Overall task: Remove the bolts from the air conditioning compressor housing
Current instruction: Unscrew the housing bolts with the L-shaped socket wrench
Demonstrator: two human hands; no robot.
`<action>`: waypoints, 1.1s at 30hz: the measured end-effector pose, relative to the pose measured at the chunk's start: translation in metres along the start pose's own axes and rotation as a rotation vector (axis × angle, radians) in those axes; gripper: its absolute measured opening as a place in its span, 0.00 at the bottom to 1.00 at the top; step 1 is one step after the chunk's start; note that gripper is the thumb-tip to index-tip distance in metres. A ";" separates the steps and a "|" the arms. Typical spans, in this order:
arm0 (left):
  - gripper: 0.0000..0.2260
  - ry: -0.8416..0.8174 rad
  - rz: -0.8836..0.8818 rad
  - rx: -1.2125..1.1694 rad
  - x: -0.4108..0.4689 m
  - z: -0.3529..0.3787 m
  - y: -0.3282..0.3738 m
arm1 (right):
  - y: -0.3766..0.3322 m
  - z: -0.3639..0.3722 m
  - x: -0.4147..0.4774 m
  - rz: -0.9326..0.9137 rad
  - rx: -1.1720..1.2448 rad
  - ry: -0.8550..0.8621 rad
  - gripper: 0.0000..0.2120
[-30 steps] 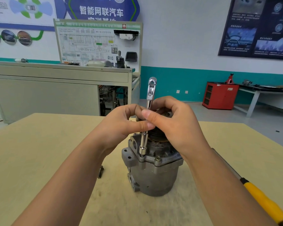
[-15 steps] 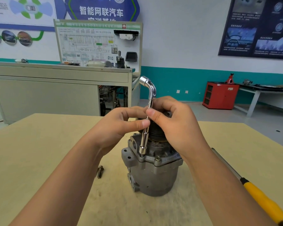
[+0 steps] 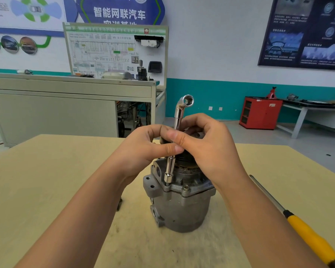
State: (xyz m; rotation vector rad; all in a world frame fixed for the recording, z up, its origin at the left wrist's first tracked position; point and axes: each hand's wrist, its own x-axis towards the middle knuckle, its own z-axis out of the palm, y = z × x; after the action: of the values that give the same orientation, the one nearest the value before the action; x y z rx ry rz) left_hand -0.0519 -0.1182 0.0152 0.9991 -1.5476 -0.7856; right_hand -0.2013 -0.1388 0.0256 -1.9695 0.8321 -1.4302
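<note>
On the pale wooden worktop [image 3: 46, 180], midway between its side edges, stands the grey cast-metal compressor housing [image 3: 182, 209]. Left hand [image 3: 141, 149] and right hand [image 3: 207, 149], each grip closed, pinch the near-upright shaft of a chrome L-shaped socket wrench [image 3: 170, 167]; straight below, its socket caps a flange bolt [image 3: 167, 184].

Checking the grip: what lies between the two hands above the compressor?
The upright shaft of the L-shaped socket wrench, pinched by the left hand and right hand; the head view shows it.
</note>
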 end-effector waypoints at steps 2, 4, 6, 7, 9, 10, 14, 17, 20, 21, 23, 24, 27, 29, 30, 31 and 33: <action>0.10 0.015 0.009 0.007 0.000 0.001 -0.001 | 0.000 0.000 0.000 0.000 -0.002 0.008 0.09; 0.14 0.039 0.012 0.018 0.001 0.001 -0.002 | 0.001 0.001 0.001 -0.002 -0.009 0.005 0.07; 0.16 0.035 0.004 0.027 0.001 0.000 -0.002 | 0.001 0.001 0.001 -0.008 -0.020 -0.005 0.05; 0.15 0.013 0.001 0.026 0.000 -0.001 -0.002 | 0.001 0.001 0.001 -0.013 -0.022 -0.013 0.04; 0.14 -0.053 0.001 0.012 -0.001 -0.004 0.000 | 0.001 0.001 0.001 -0.031 -0.026 -0.030 0.02; 0.12 -0.079 0.000 0.000 -0.001 -0.005 -0.001 | 0.001 0.000 0.002 -0.038 -0.029 -0.038 0.01; 0.08 -0.128 0.005 -0.048 -0.001 -0.009 -0.003 | 0.001 0.001 0.004 -0.056 -0.056 -0.055 0.04; 0.06 -0.127 -0.001 -0.050 -0.001 -0.009 -0.004 | 0.001 0.001 0.004 -0.061 -0.061 -0.064 0.06; 0.02 -0.104 0.000 -0.039 0.000 -0.008 -0.006 | 0.001 0.001 0.004 -0.060 -0.053 -0.067 0.05; 0.04 -0.093 0.000 -0.033 0.001 -0.009 -0.008 | 0.001 0.000 0.003 -0.059 -0.053 -0.064 0.04; 0.15 -0.081 -0.005 -0.022 0.002 -0.010 -0.009 | 0.001 0.000 0.002 -0.039 -0.034 -0.052 0.02; 0.19 -0.082 -0.011 -0.018 0.002 -0.009 -0.009 | 0.001 -0.001 0.001 -0.025 -0.020 -0.045 0.02; 0.13 -0.082 -0.018 -0.024 0.002 -0.007 -0.006 | 0.001 0.000 0.000 0.010 -0.009 -0.023 0.07; 0.07 -0.082 -0.006 -0.040 0.001 -0.005 -0.004 | 0.001 0.000 0.000 0.012 -0.018 -0.015 0.08; 0.07 -0.078 -0.001 -0.042 0.001 -0.005 -0.004 | 0.001 0.001 0.000 0.008 -0.021 -0.016 0.08; 0.09 -0.070 0.002 -0.046 0.001 -0.005 -0.004 | 0.001 0.001 0.000 0.003 -0.024 -0.020 0.07; 0.15 -0.055 0.000 -0.036 0.002 -0.005 -0.005 | 0.001 0.001 0.000 -0.008 -0.026 -0.032 0.05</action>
State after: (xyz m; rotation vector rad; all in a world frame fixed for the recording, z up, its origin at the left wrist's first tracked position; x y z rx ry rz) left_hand -0.0461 -0.1221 0.0127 0.9586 -1.5755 -0.8445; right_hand -0.2008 -0.1392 0.0250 -2.0119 0.8331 -1.3950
